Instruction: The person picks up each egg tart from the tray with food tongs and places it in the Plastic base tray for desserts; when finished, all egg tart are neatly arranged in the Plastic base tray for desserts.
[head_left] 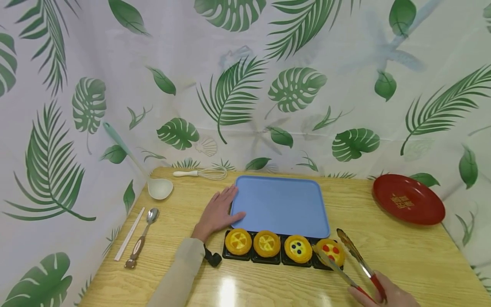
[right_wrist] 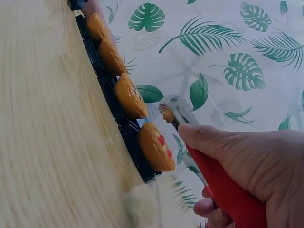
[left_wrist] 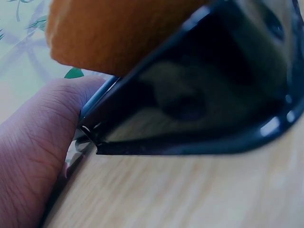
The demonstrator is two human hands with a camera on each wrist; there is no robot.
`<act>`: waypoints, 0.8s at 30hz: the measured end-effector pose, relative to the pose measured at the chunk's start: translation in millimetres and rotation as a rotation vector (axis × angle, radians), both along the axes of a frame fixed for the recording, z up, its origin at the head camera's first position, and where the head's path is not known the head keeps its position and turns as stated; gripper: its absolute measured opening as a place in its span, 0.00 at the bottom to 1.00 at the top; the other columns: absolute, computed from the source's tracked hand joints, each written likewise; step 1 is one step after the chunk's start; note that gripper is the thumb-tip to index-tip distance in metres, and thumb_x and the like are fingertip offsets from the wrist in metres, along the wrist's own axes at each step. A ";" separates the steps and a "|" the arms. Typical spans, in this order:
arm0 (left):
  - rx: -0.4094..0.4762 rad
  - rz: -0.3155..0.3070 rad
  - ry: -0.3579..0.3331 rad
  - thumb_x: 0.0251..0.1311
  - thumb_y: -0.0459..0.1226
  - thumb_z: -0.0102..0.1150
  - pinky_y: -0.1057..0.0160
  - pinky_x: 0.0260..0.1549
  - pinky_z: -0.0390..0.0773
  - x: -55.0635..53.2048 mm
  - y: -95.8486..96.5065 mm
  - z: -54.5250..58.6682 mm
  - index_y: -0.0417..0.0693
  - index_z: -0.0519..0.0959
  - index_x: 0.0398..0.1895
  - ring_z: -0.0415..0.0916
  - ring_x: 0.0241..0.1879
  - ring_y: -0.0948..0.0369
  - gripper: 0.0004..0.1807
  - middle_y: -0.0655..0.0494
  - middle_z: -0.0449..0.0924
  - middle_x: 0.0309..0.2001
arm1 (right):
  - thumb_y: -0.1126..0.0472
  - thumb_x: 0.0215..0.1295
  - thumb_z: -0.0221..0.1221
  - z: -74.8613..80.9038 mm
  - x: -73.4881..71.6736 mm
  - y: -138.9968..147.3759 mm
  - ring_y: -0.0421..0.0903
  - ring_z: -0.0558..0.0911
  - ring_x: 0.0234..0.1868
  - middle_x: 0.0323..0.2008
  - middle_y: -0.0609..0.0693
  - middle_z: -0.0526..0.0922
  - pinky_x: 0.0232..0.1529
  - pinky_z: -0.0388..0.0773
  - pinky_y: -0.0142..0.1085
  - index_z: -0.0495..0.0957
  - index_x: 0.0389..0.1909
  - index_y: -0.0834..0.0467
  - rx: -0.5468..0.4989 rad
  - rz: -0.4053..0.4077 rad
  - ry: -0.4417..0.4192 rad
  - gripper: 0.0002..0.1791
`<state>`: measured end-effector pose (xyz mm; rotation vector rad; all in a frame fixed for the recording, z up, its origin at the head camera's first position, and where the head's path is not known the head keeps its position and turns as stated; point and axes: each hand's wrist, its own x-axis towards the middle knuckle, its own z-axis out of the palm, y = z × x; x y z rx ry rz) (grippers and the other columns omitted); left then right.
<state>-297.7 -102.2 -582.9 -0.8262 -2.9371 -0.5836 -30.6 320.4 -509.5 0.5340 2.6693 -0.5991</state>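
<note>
My right hand (head_left: 387, 294) grips the red handles of metal tongs (head_left: 360, 260); the right wrist view shows the thumb along a red handle (right_wrist: 223, 190). The spread tong arms stand on either side of the rightmost egg tart (head_left: 330, 251), which has red toppings. Flat by the left edge of a blue tray (head_left: 281, 204) lies my left hand (head_left: 218, 213), its thumb reaching over the tray. Three more tarts sit in a row in black holders: one with dark berries (head_left: 298, 248) and two with yellow wedges (head_left: 267, 244). A black holder (left_wrist: 190, 118) fills much of the left wrist view.
A red oval plate (head_left: 408, 199) stands at the far right. Behind the tray's left corner lies a whisk (head_left: 203, 173). On the left are a ladle (head_left: 160, 189) leaning on the patterned curtain (head_left: 245, 85), a spoon (head_left: 143, 236) and a pale stick-like utensil (head_left: 129, 234).
</note>
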 end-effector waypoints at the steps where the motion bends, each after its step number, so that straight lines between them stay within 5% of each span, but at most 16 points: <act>1: 0.001 0.000 -0.001 0.68 0.70 0.49 0.47 0.81 0.45 0.0 -0.2 0.3 0.50 0.48 0.86 0.44 0.84 0.53 0.54 0.54 0.46 0.85 | 0.20 0.58 0.59 1.8 -2.2 0.1 0.46 0.72 0.26 0.24 0.48 0.70 0.28 0.64 0.39 0.72 0.38 0.60 -0.014 0.001 0.017 0.43; 5: 0.002 0.002 -0.001 0.68 0.70 0.48 0.48 0.81 0.44 0.0 -0.8 -0.2 0.51 0.48 0.86 0.44 0.84 0.54 0.54 0.54 0.46 0.85 | 0.23 0.63 0.58 9.3 -11.1 -0.2 0.45 0.72 0.26 0.24 0.47 0.72 0.28 0.65 0.39 0.70 0.34 0.57 -0.037 0.007 0.069 0.38; 12: 0.021 -0.001 0.003 0.68 0.70 0.48 0.47 0.81 0.45 0.3 -1.2 -0.8 0.50 0.49 0.86 0.45 0.83 0.53 0.54 0.53 0.47 0.85 | 0.25 0.66 0.58 20.1 -28.4 -0.8 0.47 0.71 0.23 0.23 0.48 0.73 0.26 0.64 0.38 0.70 0.43 0.63 -0.038 -0.053 0.236 0.41; 18: 0.008 -0.002 0.006 0.68 0.71 0.46 0.48 0.81 0.44 -1.8 -1.3 -2.5 0.51 0.48 0.86 0.44 0.84 0.53 0.54 0.54 0.45 0.85 | 0.25 0.66 0.58 12.4 -54.1 12.0 0.49 0.73 0.25 0.27 0.51 0.77 0.27 0.66 0.39 0.69 0.44 0.64 -0.017 -0.059 0.364 0.41; 24: 0.002 -0.002 0.003 0.68 0.71 0.46 0.48 0.81 0.43 -2.2 -2.0 -3.7 0.50 0.48 0.86 0.43 0.84 0.53 0.54 0.54 0.45 0.85 | 0.22 0.65 0.55 0.3 -83.1 27.1 0.51 0.71 0.23 0.23 0.53 0.71 0.25 0.63 0.39 0.69 0.40 0.65 0.016 -0.062 0.358 0.44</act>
